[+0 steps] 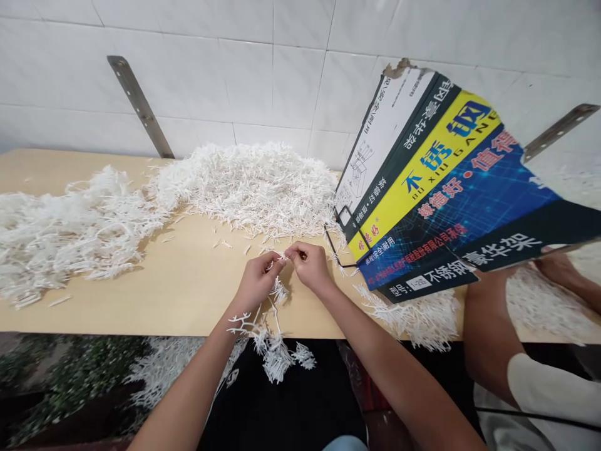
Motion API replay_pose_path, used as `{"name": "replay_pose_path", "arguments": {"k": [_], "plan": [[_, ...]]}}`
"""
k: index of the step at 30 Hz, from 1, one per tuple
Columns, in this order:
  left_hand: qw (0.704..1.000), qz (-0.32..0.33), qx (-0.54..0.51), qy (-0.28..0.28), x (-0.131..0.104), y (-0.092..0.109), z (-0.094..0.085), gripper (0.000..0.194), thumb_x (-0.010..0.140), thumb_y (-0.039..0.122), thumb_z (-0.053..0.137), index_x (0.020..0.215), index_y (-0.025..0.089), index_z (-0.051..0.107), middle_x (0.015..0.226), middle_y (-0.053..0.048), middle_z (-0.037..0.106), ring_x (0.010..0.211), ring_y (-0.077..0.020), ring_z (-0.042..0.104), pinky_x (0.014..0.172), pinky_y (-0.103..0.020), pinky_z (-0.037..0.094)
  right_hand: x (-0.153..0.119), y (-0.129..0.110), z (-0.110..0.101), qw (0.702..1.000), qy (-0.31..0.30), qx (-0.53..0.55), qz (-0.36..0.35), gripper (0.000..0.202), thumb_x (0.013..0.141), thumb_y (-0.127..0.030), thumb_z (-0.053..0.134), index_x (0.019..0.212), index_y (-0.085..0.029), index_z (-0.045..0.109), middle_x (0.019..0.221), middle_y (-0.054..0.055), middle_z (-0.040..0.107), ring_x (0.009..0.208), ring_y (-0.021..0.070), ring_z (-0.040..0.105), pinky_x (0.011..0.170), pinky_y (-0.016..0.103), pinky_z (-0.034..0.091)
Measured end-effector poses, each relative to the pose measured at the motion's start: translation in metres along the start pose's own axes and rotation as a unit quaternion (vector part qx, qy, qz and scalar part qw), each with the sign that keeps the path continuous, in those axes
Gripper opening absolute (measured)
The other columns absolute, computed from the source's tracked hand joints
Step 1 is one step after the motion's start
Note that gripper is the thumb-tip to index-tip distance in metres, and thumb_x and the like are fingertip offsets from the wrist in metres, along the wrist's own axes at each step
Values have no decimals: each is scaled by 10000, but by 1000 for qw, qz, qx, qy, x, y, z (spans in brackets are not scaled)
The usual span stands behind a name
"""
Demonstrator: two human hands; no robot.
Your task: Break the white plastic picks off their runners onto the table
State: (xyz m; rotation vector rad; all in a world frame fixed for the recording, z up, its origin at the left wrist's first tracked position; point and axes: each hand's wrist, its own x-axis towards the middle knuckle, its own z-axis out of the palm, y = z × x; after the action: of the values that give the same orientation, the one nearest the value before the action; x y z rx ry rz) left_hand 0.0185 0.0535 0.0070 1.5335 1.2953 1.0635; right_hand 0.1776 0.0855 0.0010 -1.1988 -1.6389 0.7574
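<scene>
My left hand (260, 276) pinches a white branched plastic sprig (278, 351), whose clustered tips dangle below the hand and over the table's front edge. Close beside it, my right hand (307, 263) is closed in a pinch at the sprig's upper end, and the fingers of both hands nearly meet. The small part between the fingertips is mostly hidden. Behind the hands lies a large heap of small white plastic pieces (263, 188). Several loose bits are scattered on the wooden table (188, 300) around them.
A printed cardboard panel (436, 181) stands on the right, with a black wire frame at its lower left. Branched white strands (70, 232) lie at left. Beyond the panel are another person's arm (491, 332) and more white pieces. Metal brackets (141, 106) are against the tiled wall.
</scene>
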Motion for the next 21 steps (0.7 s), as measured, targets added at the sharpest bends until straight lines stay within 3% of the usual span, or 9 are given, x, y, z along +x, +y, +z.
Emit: {"name": "replay_pose_path", "arguments": {"k": [3, 6, 8, 14, 18, 21], "plan": [[1000, 8, 1, 0, -1, 1, 0, 276, 895, 426, 601, 758, 188, 629, 637, 33, 493, 630, -139, 432, 619, -274, 311, 1, 6, -2, 999, 40, 10, -3, 224, 876, -305, 613, 713, -178, 701, 655, 15, 658, 618, 163, 546, 596, 276, 379], [1000, -9, -16, 19, -5, -2, -3, 260, 873, 415, 622, 744, 190, 635, 636, 31, 495, 633, -142, 439, 622, -275, 313, 6, 13, -4, 987, 151, 28, 40, 278, 916, -352, 547, 725, -182, 656, 674, 19, 637, 641, 175, 546, 598, 278, 389], [998, -27, -36, 39, -7, -6, -5, 253, 861, 416, 636, 744, 191, 636, 617, 38, 468, 608, -137, 418, 606, -274, 306, 8, 15, -4, 984, 168, 19, 48, 295, 941, -367, 526, 749, -183, 654, 693, 24, 643, 658, 180, 563, 611, 281, 407], [999, -4, -29, 42, -3, -9, -3, 244, 874, 409, 630, 788, 185, 672, 682, 20, 580, 671, -154, 497, 664, -276, 366, 6, -3, -1, 998, -10, 24, -62, 314, 1008, -383, 520, 1190, -224, 720, 1122, 83, 748, 1026, 222, 678, 860, 317, 510], [998, -6, -37, 57, -2, -8, -2, 279, 886, 438, 629, 842, 177, 715, 731, 4, 647, 708, -169, 543, 690, -277, 391, 6, -8, -5, 985, -146, 85, -34, 355, 994, -480, 560, 1050, -206, 779, 951, 57, 768, 856, 205, 682, 746, 299, 509], [998, -4, -39, 45, -4, -6, -2, 312, 894, 465, 624, 845, 176, 728, 744, -1, 665, 714, -173, 551, 681, -273, 389, 6, -6, -5, 987, -143, 73, -11, 291, 925, -453, 661, 925, -191, 789, 804, 32, 744, 712, 173, 627, 653, 275, 463]]}}
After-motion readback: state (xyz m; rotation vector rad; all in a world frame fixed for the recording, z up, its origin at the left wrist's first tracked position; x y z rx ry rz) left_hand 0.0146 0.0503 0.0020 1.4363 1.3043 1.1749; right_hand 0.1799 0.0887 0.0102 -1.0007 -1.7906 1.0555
